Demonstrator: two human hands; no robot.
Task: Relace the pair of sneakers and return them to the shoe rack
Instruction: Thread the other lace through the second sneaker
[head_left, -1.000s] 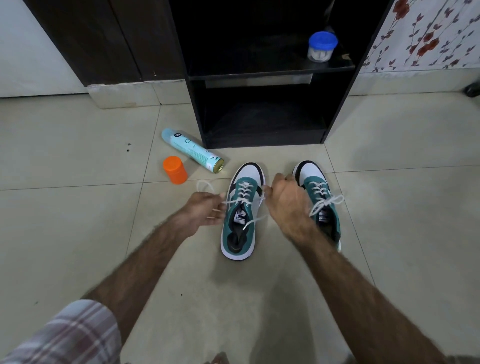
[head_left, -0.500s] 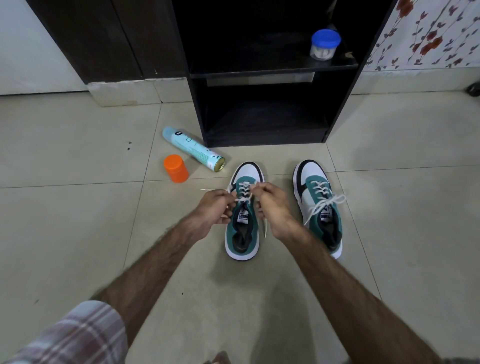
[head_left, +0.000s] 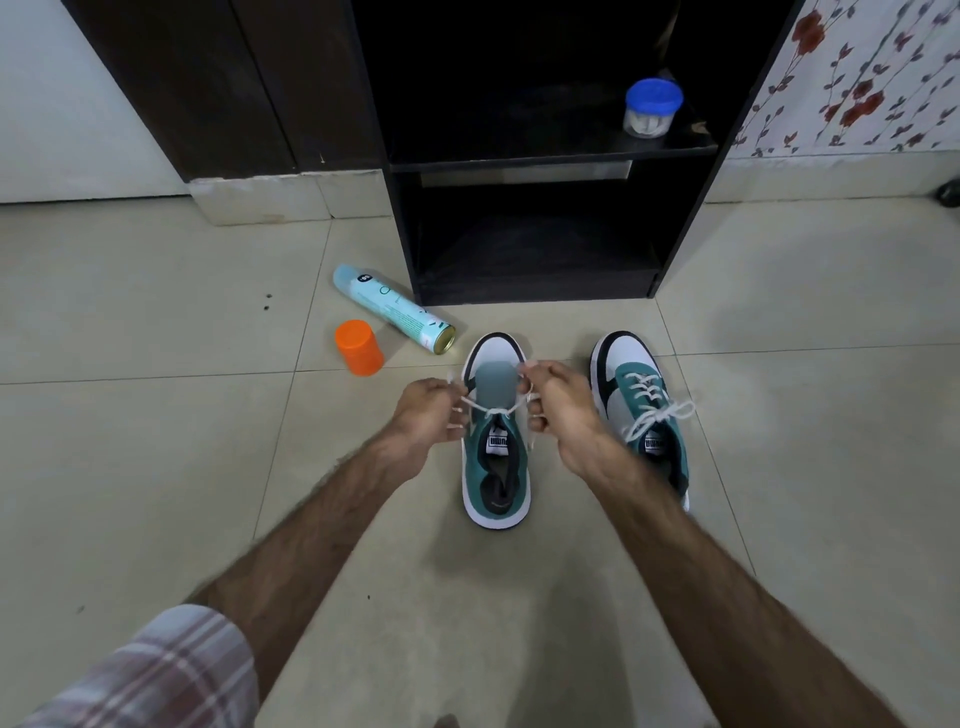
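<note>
We have two teal-and-white sneakers on the tiled floor (head_left: 156, 467), toes toward the open foot of the dark shoe rack (head_left: 535, 280) and just short of it. The right sneaker (head_left: 644, 410) looks finished: laced, with a bow lying across its tongue. The left sneaker (head_left: 496, 467) is the one in hand; its white lace (head_left: 493, 410) crosses low over the tongue and runs out to both sides. Our left hand (head_left: 426, 415) is curled round one end of it, and our right hand (head_left: 558, 410) grasps the other, fingers folded over the strand, with the hands on either side of the shoe's throat. We judge the lacing of this shoe nearly done, with the knot and bow yet to be tied and both shoes yet to go onto the rack. Compared with half a second ago, the hands have drawn apart from the middle of the shoe and the lace is pulled taut between them; the toe area now reads blurred grey. A spray can (head_left: 392, 309) and an orange cap (head_left: 358, 347) lie near the rack's left corner, and a blue-lidded jar (head_left: 652, 109) sits on the upper shelf.
</note>
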